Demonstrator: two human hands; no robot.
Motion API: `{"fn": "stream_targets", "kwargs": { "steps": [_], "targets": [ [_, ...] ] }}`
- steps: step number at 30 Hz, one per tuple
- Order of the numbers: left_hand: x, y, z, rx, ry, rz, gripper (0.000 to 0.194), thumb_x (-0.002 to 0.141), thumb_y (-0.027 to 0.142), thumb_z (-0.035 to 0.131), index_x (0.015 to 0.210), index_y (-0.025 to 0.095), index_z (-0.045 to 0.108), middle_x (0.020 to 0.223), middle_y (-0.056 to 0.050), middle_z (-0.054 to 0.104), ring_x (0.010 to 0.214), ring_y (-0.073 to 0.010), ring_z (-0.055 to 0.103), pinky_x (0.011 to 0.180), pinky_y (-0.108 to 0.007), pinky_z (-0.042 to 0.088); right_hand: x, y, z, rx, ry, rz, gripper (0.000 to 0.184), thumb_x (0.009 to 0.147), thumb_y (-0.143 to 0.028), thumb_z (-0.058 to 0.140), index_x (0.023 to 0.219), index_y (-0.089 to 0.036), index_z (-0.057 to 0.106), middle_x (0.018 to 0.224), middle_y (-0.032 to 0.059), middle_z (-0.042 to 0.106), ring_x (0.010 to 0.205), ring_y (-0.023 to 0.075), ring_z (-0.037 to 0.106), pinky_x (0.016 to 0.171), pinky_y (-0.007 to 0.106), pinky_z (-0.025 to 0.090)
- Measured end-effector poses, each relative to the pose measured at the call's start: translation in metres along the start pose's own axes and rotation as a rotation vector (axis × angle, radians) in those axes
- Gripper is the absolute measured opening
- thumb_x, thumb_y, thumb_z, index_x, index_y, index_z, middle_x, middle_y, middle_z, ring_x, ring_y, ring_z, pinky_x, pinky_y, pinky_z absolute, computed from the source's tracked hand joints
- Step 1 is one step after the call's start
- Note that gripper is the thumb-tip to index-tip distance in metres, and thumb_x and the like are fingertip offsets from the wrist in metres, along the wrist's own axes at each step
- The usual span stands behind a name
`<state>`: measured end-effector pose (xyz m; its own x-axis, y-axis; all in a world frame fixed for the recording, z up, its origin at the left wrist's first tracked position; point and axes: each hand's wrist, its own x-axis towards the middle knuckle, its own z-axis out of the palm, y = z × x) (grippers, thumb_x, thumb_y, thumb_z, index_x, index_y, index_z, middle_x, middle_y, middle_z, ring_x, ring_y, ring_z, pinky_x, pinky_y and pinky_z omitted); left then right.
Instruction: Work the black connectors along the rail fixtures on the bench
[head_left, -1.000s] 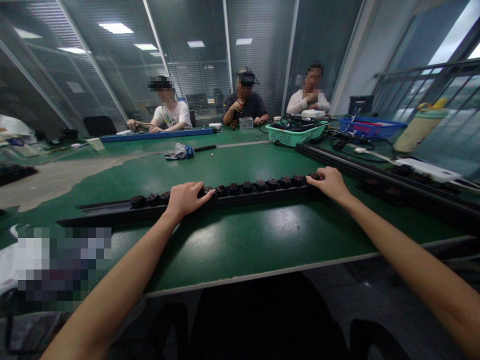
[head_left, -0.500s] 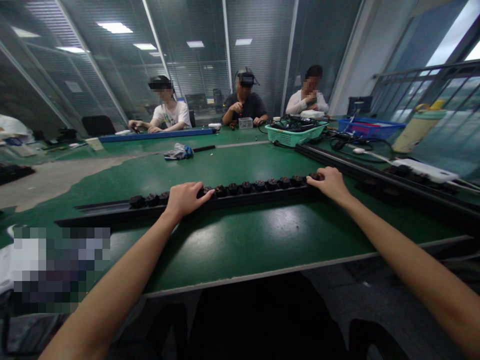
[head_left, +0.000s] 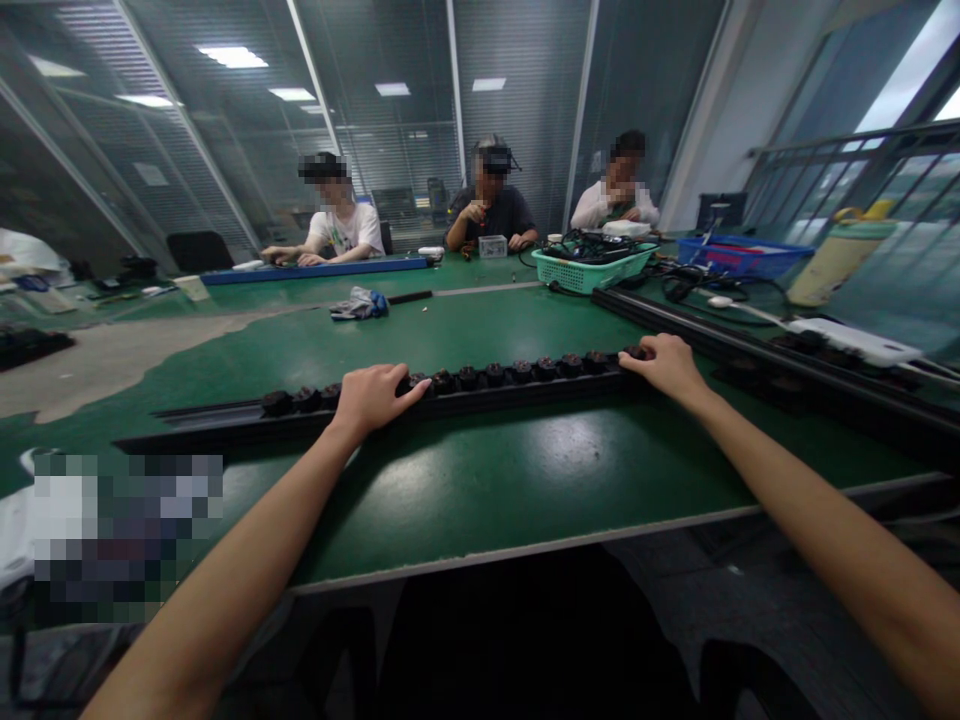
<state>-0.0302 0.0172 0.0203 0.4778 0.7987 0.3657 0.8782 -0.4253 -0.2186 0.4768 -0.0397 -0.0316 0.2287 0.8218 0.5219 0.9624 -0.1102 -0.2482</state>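
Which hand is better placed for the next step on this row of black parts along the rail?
Probably the left hand: it rests on the black rail with black parts on both sides of it, while the right hand sits at the row's right end.

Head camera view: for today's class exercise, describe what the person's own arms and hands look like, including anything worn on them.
The left hand and right hand are bare, with no gloves or visible rings. The left forearm and right forearm are also bare and taper toward the wrists. Neither arm shows a sleeve, watch, marking or cable.
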Motion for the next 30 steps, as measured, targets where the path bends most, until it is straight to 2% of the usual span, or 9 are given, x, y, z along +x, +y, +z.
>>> {"fn": "stream_targets", "kwargs": {
  "steps": [9, 21, 30],
  "targets": [
    [0.0001, 0.0007, -0.0013, 0.014, -0.005, -0.003, 0.069, 0.100, 0.074, 0.026, 0.091, 0.020, 0.069, 0.095, -0.012, 0.076, 0.086, -0.0289, 0.070, 0.062, -0.032, 0.032, 0.0013, 0.0013, -0.0001, -0.014, -0.014, 0.016, 0.043, 0.084, -0.059, 0.059, 0.063, -0.025, 0.044, 0.072, 0.0070, 0.055, 0.071, 0.0221, 0.049, 0.066, 0.035, 0.031],
    [0.0003, 0.0000, -0.0003, 0.012, -0.006, -0.005, 0.069, 0.101, 0.074, 0.025, 0.091, 0.020, 0.068, 0.096, -0.012, 0.076, 0.086, -0.0283, 0.070, 0.060, -0.032, 0.028, -0.0011, 0.0018, 0.0014, -0.034, 0.000, 0.014, 0.038, 0.084, -0.057, 0.059, 0.068, -0.024, 0.051, 0.079, 0.0092, 0.060, 0.078, 0.0247, 0.052, 0.068, 0.036, 0.032],
    [-0.0001, 0.0000, -0.0009, 0.007, -0.007, -0.008, 0.070, 0.100, 0.075, 0.026, 0.092, 0.020, 0.069, 0.096, -0.013, 0.077, 0.088, -0.0290, 0.071, 0.062, -0.032, 0.033, -0.0025, -0.0007, -0.0028, -0.068, -0.016, 0.023, 0.039, 0.086, -0.058, 0.058, 0.069, -0.023, 0.056, 0.081, 0.0113, 0.063, 0.080, 0.0264, 0.055, 0.070, 0.036, 0.034]
  ]
}}
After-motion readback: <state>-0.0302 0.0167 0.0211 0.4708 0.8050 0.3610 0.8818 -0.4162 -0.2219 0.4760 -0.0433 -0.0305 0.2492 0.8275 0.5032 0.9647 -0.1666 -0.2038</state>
